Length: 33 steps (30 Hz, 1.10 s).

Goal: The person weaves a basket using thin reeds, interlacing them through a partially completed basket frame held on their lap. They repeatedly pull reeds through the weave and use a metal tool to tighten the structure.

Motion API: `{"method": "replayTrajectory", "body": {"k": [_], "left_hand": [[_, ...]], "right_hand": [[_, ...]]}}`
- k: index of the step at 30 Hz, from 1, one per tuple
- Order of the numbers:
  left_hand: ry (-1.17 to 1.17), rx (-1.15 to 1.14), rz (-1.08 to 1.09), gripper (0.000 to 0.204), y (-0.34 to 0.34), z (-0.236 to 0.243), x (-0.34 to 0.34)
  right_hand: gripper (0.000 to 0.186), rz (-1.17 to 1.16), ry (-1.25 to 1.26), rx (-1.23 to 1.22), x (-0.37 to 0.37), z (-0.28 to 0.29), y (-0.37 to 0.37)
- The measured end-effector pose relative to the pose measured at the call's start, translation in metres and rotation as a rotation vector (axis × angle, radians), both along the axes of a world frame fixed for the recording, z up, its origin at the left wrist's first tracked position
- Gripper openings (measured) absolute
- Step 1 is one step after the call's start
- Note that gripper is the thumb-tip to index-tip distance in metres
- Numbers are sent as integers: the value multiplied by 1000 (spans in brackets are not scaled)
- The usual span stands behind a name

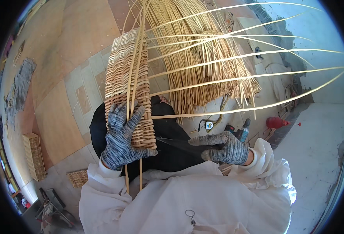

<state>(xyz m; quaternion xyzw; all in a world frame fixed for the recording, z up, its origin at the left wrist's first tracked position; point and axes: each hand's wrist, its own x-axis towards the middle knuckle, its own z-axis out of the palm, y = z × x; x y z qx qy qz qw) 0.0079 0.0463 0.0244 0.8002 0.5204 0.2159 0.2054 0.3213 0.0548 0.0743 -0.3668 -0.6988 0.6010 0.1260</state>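
Note:
A long woven wicker panel lies over my dark-clad lap, with several long willow rods sticking out from its right edge. My left hand, in a grey striped knit glove, holds the panel's near end, its thumb along the near edge. Two lengthwise rods run over the weave and under that hand's fingers. To the right, my gloved right hand is closed round a knife. Its thin, pointed dark blade reaches toward the panel's near right corner. The handle is mostly hidden by my fingers.
Bundles of willow rods lie beyond the panel. On the right are a tape measure, a blue power drill and a red bulb-shaped tool. Woven pieces rest at left, near a dark metal device.

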Motion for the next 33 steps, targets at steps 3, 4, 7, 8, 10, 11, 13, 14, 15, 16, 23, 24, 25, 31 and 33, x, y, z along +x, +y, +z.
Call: {"method": "replayTrajectory", "body": {"k": [3,4,7,8,10,11,13,14,15,16,23,24,25,31,33], "left_hand": [[-27,8,-3,106,-1,-2,0],[-39,2,1,106,-1,-1,0],[-61,10,4,105,-2,-5,0],[-66,16,4,105,-1,-6,0],[-60,17,4,104,-1,-6,1],[-57,17,4,103,-1,-6,2],[-57,7,17,103,-2,-6,3],[-57,1,26,102,-3,-6,3],[-62,12,21,102,-2,-6,4],[-67,22,18,102,-1,-6,5],[-74,2,24,98,0,0,3],[-83,6,22,98,0,0,3],[-89,6,28,98,0,-1,1],[-58,29,-22,96,8,-2,-2],[-33,25,-13,96,4,0,-3]], "right_hand": [[39,-32,-4,-135,-3,0,0],[39,-34,-15,-146,-4,1,0],[37,-71,-61,-106,-9,2,-3],[37,-117,-41,-10,-11,0,-9],[37,-182,-44,103,-15,-5,-22],[37,-206,-69,122,-17,-5,-25],[38,-227,-228,3,-20,8,-28],[38,-204,-220,78,-21,8,-27],[39,-189,-219,158,-23,10,-26],[39,-171,-219,237,-23,12,-25],[41,-23,-250,-355,-29,37,41],[40,-22,-306,-445,-32,42,48],[40,-13,-362,-536,-36,45,56],[39,309,-24,256,-29,10,71],[38,204,-92,-166,-32,10,73]]}}
